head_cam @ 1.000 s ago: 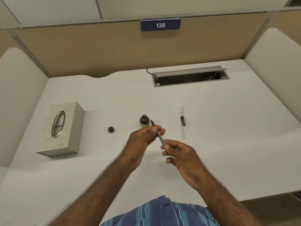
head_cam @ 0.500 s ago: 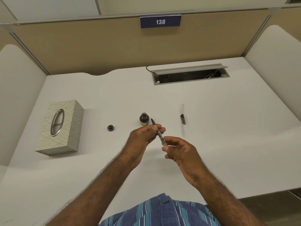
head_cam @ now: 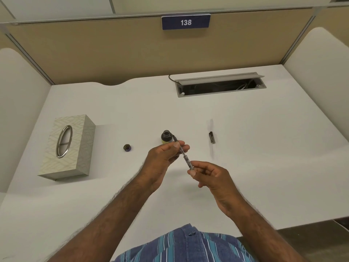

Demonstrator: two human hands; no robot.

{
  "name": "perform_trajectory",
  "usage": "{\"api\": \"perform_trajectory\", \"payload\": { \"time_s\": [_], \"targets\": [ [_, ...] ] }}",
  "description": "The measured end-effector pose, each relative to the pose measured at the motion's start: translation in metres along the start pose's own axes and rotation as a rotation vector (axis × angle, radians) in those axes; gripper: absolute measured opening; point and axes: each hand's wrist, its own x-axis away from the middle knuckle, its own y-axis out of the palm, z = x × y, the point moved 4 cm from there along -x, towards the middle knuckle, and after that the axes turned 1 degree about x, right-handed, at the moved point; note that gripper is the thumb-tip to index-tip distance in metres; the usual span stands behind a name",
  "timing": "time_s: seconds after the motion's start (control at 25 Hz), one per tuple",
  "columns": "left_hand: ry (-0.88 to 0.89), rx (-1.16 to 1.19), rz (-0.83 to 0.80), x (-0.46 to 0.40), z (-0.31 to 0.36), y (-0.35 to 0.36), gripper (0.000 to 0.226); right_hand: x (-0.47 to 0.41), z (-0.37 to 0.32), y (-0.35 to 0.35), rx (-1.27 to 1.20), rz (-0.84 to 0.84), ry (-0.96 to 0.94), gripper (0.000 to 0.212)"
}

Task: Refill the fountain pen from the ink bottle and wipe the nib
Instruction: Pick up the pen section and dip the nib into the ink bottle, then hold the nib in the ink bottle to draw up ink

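Note:
I hold the fountain pen between both hands above the white desk. My left hand pinches its front section, with the nib end pointing up and away, right beside the open ink bottle. My right hand pinches the pen's rear end between thumb and fingers. The bottle's cap lies on the desk to the left. The pen's dark cap lies to the right.
A patterned tissue box stands at the left of the desk. An open cable tray is set into the desk at the back. Padded dividers flank both sides, and a panel with a "138" plate closes the back.
The pen's nib end has edged closer to the ink bottle. My right hand's fingers have shifted on the rear end. The view has dipped slightly.

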Motion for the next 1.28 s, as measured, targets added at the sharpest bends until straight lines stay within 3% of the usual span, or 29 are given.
{"api": "perform_trajectory", "payload": {
  "time_s": [0.28,0.52,0.8,1.08,1.16,1.28],
  "targets": [
    [0.026,0.004,0.055,-0.015,0.012,-0.02,0.027,-0.005,0.01,-0.018,0.147,0.031,0.04,0.021],
    [0.016,0.056,0.073,-0.029,0.015,-0.038,0.022,-0.034,0.008,-0.037,0.192,0.235,0.082,0.013],
    [-0.033,0.07,0.095,-0.036,0.004,-0.05,0.025,-0.099,-0.01,-0.036,0.5,0.47,-0.001,0.014],
    [-0.042,0.089,0.095,-0.044,0.005,-0.06,0.026,-0.137,-0.006,-0.024,0.774,0.493,-0.06,0.005],
    [-0.042,0.097,0.093,-0.046,0.005,-0.06,0.025,-0.14,-0.004,-0.021,0.836,0.492,-0.08,0.021],
    [-0.043,0.1,0.083,-0.046,0.005,-0.061,0.024,-0.141,-0.001,-0.018,0.851,0.488,-0.12,0.025]
  ]
}}
